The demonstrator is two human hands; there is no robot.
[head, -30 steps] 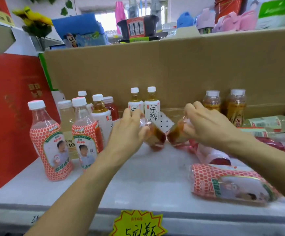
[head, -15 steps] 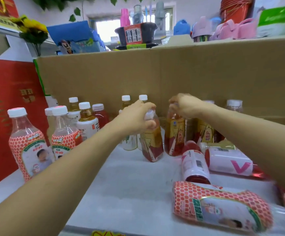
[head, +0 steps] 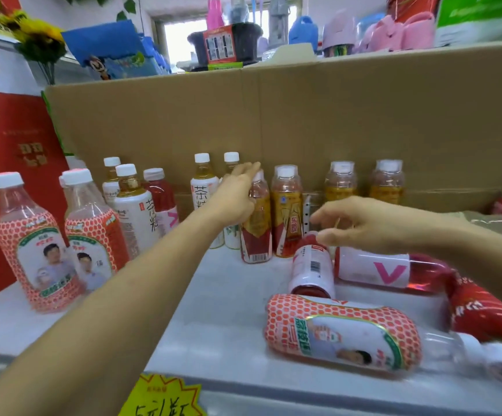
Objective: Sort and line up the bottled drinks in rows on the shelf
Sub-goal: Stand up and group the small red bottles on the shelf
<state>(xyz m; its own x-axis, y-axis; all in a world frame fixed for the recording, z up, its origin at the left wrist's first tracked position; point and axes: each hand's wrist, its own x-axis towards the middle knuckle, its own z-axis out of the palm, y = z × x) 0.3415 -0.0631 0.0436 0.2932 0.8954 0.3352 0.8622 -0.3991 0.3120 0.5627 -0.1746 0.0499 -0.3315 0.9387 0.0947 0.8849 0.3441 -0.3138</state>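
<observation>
Two gold-and-red tea bottles stand side by side mid-shelf, one on the left (head: 257,226) and one on the right (head: 286,214). My left hand (head: 236,195) rests flat against the left one, fingers spread, not gripping. My right hand (head: 360,222) hovers open to the right, above a lying red drink bottle (head: 312,265). Beside that bottle lies another red bottle with a pink V label (head: 375,270). A checkered-label bottle (head: 342,334) lies on its side at the front. Two white-label tea bottles (head: 203,184) stand behind my left hand.
At the left stand two checkered-label bottles (head: 33,244), white tea bottles (head: 137,211) and a red drink (head: 161,193). Two amber bottles (head: 341,184) stand against the cardboard back wall (head: 303,115). More red bottles (head: 481,307) lie at the right. A yellow price tag (head: 161,397) hangs on the shelf edge (head: 303,400).
Both gold-and-red tea bottles went from tilted in my hands to upright on the shelf. My right hand let go and dropped lower right; my left hand opened against its bottle.
</observation>
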